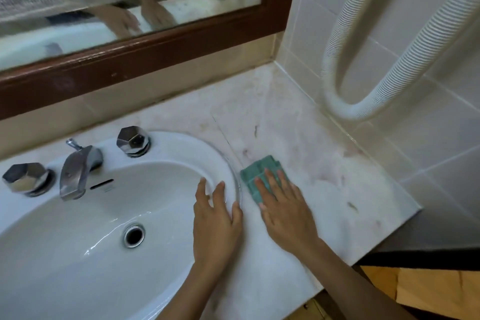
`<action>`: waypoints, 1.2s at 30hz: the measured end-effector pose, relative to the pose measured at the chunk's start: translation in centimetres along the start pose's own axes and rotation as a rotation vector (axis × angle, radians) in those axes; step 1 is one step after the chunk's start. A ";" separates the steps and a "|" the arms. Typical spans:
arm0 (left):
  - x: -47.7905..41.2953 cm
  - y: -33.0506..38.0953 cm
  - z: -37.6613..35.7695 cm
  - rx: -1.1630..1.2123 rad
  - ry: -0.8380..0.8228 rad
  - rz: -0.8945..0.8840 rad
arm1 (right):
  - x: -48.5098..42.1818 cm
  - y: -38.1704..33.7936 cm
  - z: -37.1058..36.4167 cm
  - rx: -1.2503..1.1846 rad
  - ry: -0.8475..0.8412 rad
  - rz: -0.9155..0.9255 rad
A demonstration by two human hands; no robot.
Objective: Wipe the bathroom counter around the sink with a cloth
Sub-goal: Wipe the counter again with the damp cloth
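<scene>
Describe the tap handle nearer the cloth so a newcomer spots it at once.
Start at the white oval sink. On its back rim, right of the chrome spout, sits a faceted chrome handle. Unlike its twin, it stands nearer the green cloth.

Wood-framed mirror (130,21), white tiled wall (428,153), perhaps a ribbed hose (414,60).
</scene>
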State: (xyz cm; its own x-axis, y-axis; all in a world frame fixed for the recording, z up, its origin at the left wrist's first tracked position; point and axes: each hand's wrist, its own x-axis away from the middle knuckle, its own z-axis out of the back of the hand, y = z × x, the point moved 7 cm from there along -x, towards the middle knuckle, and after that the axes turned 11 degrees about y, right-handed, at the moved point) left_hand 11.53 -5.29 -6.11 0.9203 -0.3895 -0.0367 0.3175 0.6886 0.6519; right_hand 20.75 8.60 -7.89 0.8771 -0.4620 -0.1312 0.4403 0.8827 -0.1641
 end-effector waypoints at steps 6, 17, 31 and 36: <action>-0.2 -0.3 -0.5 0.066 -0.041 0.005 | -4.4 10.7 0.6 0.137 -0.042 -0.300; -0.7 -0.8 0.3 0.151 0.029 -0.005 | -24.7 2.1 -3.7 0.031 -0.121 -0.074; -0.7 -1.2 0.4 0.194 0.057 0.006 | -2.9 11.9 0.8 0.137 0.003 -0.269; -0.6 -1.1 0.5 0.182 0.067 0.008 | -12.3 8.8 -1.5 0.018 0.014 -0.393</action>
State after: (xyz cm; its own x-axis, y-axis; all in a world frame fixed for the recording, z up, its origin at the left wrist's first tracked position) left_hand 10.54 -6.08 -6.44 0.9379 -0.3383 -0.0772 0.2687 0.5671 0.7786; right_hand 13.56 21.92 -9.20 0.6383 -0.7661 -0.0754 0.7454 0.6396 -0.1877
